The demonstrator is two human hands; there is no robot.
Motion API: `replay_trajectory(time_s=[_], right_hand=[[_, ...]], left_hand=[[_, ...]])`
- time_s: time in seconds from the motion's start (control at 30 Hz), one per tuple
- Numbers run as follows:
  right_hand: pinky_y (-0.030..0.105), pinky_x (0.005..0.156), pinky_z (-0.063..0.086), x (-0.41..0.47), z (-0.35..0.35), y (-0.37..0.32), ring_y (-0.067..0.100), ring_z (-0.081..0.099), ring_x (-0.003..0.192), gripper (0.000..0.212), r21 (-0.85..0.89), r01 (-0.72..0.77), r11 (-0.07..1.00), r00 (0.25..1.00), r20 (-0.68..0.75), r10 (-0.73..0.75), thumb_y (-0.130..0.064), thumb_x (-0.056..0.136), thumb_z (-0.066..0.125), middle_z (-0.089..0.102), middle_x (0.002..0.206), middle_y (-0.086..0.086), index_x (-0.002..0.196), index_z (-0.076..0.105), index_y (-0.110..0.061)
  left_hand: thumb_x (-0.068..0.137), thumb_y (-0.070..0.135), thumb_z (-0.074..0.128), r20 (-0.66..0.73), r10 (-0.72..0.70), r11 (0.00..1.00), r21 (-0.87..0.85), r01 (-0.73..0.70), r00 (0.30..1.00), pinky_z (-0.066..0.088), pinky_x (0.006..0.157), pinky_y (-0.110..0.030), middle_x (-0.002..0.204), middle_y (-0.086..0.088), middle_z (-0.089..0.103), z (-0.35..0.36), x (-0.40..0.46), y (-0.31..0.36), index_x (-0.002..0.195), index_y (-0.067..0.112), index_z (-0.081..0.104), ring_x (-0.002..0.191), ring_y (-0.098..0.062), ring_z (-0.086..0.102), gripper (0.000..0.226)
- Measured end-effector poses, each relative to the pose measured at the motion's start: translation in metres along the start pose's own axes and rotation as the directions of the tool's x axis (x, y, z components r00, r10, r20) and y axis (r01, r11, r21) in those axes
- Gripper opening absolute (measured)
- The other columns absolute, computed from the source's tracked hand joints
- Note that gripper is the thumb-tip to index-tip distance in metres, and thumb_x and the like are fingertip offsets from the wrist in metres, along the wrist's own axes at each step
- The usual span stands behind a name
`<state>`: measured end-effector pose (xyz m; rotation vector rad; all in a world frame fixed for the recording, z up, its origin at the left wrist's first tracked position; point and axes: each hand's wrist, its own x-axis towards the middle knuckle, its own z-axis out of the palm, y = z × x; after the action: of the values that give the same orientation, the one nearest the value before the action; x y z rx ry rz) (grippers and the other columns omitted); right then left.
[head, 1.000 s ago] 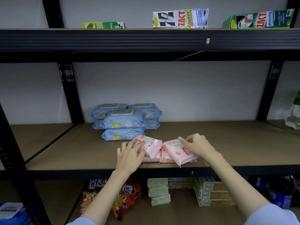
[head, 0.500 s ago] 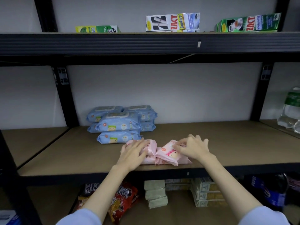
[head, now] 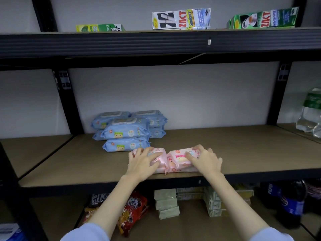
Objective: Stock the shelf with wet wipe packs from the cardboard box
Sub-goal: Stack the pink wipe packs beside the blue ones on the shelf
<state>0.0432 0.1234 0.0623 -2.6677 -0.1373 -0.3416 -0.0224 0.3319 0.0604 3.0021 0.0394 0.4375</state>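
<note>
both hands on pink wet wipe packs at the front edge of the middle shelf [head: 243, 153], about 6 o'clock of the shelf board. left hand [head: 142, 164] lies on top of the left pink pack [head: 160, 164], fingers spread and mostly straight, pressing down, not curled round it. right hand [head: 206, 160] covers the right pink pack [head: 180, 159], fingers bent over its far top edge, looks like a light grip but thumb side is hidden so grip is not certain. the 2 pink packs touch each other in the middle, printed faces toward the camera; a lower pink layer may sit under them, can't tell how many. blue wet wipe packs [head: 126, 131] stacked at 11 o'clock from the hands, toward the back wall, 2 high in front with more behind, near the left pink pack. top shelf: green box [head: 99, 28] at 11 o'clock, white toothpaste box [head: 180, 19] at 12, green toothpaste box [head: 262, 19] at 1. water bottles [head: 311, 115] at 3 o'clock on the next bay. lower shelf: red snack bags [head: 133, 211] at 7 o'clock, pale stacked boxes [head: 166, 202] at 6, dark soda bottle [head: 291, 204] at 4. light blue sleeves at the bottom edge.
</note>
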Motion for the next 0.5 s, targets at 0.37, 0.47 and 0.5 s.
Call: replay_trajectory(time_s=[0.37, 0.47, 0.5], right_hand=[[0.05, 0.111, 0.013, -0.009, -0.007, 0.015, 0.016, 0.013, 0.143, 0.054, 0.067, 0.358, 0.931, 0.924, 0.118, -0.364, -0.065, 0.081, 0.049, 0.017, 0.155, -0.008, 0.132, 0.041, -0.048], [0.041, 0.109, 0.018, -0.008, 0.003, 0.008, 0.016, 0.02, 0.139, 0.044, 0.002, 0.381, 0.924, 0.921, 0.081, -0.38, -0.06, 0.087, 0.043, 0.028, 0.152, -0.009, 0.13, 0.043, -0.05], [0.04, 0.107, 0.021, -0.008, 0.006, 0.004, 0.018, 0.022, 0.138, 0.044, -0.03, 0.381, 0.924, 0.923, 0.066, -0.378, -0.061, 0.087, 0.042, 0.03, 0.151, -0.008, 0.13, 0.043, -0.05]], left_hand=[[0.047, 0.093, -0.013, -0.067, 0.02, 0.993, -0.115, -0.028, 0.998, 0.003, 0.111, -0.03, 0.154, 0.014, 0.017, 0.009, -0.018, -0.022, 0.14, 0.045, 0.026, 0.143, -0.006, 0.007, 0.113], [0.049, 0.09, -0.02, -0.104, 0.007, 0.991, -0.134, -0.021, 0.995, 0.007, 0.11, -0.025, 0.152, 0.017, 0.022, 0.015, -0.013, -0.022, 0.138, 0.046, 0.029, 0.142, -0.003, 0.011, 0.111], [0.049, 0.09, -0.019, -0.112, 0.005, 0.991, -0.133, -0.02, 0.994, 0.008, 0.111, -0.025, 0.152, 0.017, 0.023, 0.015, -0.012, -0.022, 0.138, 0.047, 0.029, 0.142, -0.004, 0.012, 0.11]])
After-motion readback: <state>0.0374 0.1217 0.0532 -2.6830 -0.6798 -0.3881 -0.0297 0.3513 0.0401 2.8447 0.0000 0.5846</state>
